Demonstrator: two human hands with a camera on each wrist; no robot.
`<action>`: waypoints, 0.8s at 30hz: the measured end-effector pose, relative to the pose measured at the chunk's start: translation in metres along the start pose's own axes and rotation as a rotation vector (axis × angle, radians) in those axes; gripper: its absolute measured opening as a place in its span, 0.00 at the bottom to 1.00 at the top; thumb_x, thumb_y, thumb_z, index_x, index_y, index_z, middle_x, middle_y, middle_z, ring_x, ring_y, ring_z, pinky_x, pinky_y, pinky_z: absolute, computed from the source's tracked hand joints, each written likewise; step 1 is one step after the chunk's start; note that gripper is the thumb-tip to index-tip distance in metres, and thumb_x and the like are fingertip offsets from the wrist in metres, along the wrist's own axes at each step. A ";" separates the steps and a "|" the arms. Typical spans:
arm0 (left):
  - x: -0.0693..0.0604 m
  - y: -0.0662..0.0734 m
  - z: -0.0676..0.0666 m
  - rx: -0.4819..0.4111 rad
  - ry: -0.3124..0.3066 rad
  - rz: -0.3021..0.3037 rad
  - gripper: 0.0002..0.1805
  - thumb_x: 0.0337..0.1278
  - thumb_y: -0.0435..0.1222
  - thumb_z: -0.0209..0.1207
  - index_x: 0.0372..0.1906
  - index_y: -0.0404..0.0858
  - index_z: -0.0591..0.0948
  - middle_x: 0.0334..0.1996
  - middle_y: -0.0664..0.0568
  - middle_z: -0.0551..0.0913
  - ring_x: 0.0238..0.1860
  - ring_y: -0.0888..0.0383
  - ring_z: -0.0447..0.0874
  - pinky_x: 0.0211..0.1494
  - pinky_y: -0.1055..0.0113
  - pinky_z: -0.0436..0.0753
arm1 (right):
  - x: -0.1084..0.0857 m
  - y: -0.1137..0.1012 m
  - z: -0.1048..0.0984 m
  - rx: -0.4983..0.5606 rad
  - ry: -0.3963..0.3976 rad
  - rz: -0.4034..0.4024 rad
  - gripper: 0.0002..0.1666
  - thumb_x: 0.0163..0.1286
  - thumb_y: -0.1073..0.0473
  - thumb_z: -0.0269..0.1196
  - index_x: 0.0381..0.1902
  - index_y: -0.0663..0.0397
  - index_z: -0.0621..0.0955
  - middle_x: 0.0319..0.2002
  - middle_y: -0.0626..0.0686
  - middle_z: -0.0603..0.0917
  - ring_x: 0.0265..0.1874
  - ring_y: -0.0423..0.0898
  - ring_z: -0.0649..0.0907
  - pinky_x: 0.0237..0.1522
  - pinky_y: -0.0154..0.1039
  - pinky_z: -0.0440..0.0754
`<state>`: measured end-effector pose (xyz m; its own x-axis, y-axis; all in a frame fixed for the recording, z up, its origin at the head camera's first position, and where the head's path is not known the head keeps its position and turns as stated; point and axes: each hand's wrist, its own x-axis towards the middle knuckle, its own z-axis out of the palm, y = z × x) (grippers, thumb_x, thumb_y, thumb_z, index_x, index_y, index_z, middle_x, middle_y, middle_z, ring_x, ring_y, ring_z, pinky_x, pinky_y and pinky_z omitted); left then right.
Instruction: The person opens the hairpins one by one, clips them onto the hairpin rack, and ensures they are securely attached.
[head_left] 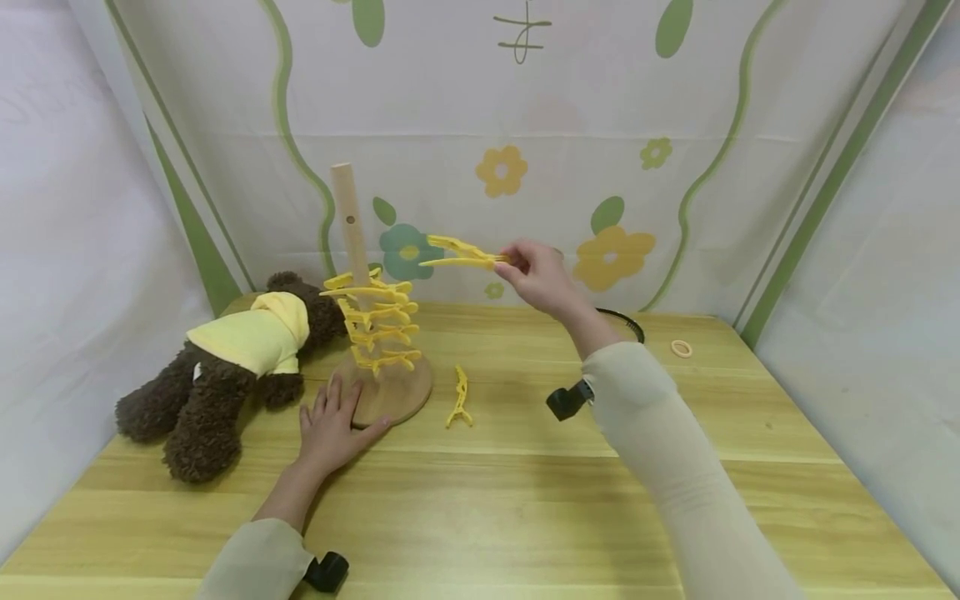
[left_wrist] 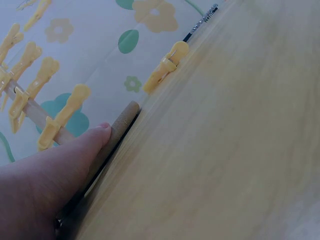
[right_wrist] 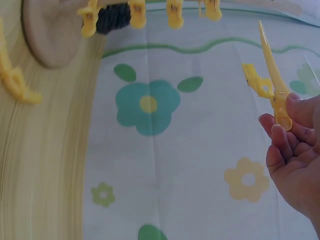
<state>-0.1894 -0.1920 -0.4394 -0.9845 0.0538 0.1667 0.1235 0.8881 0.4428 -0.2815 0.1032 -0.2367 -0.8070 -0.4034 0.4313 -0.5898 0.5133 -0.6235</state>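
Observation:
In the head view, a wooden stand has an upright post (head_left: pixel 347 193) and a round base (head_left: pixel 405 392). Several yellow hair clips (head_left: pixel 378 312) are stacked on the lower half of the post. My left hand (head_left: pixel 330 433) rests on the near left edge of the base with fingers spread; its thumb (left_wrist: pixel 95 142) lies along the rim in the left wrist view. To the right of the post and raised, my right hand (head_left: pixel 543 279) pinches another yellow hair clip (right_wrist: pixel 281 106) by its end, its two prongs spread apart. One more clip (head_left: pixel 460 396) lies on the table beside the base.
A brown teddy bear (head_left: pixel 251 342) in a yellow hoodie lies left of the stand. Behind my right forearm are a thin black curved band (head_left: pixel 633 323) and a small pale ring (head_left: pixel 681 348). A printed fabric backdrop (head_left: pixel 450 100) rises behind the wooden table (head_left: pixel 480 517).

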 end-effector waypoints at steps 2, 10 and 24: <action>0.000 0.000 -0.001 0.003 0.004 0.000 0.49 0.43 0.65 0.47 0.65 0.37 0.54 0.64 0.36 0.38 0.61 0.34 0.36 0.51 0.36 0.33 | 0.007 -0.007 0.008 0.050 -0.013 -0.019 0.10 0.62 0.60 0.56 0.37 0.62 0.76 0.28 0.55 0.76 0.23 0.46 0.72 0.23 0.36 0.69; -0.001 0.002 -0.002 0.005 0.004 0.002 0.48 0.43 0.65 0.48 0.65 0.38 0.54 0.64 0.36 0.39 0.60 0.33 0.37 0.51 0.35 0.34 | 0.029 -0.036 0.037 0.078 -0.037 -0.044 0.08 0.61 0.61 0.57 0.36 0.62 0.77 0.26 0.52 0.75 0.21 0.44 0.70 0.23 0.33 0.68; -0.001 0.004 -0.003 0.016 -0.006 -0.007 0.48 0.44 0.65 0.47 0.65 0.38 0.54 0.64 0.35 0.39 0.61 0.34 0.37 0.51 0.36 0.35 | 0.046 -0.061 0.068 0.103 -0.067 -0.039 0.09 0.62 0.61 0.56 0.36 0.62 0.76 0.26 0.52 0.75 0.22 0.44 0.70 0.24 0.31 0.68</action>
<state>-0.1880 -0.1901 -0.4355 -0.9862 0.0500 0.1579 0.1142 0.8958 0.4296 -0.2806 0.0023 -0.2230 -0.7778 -0.4732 0.4136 -0.6114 0.4172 -0.6724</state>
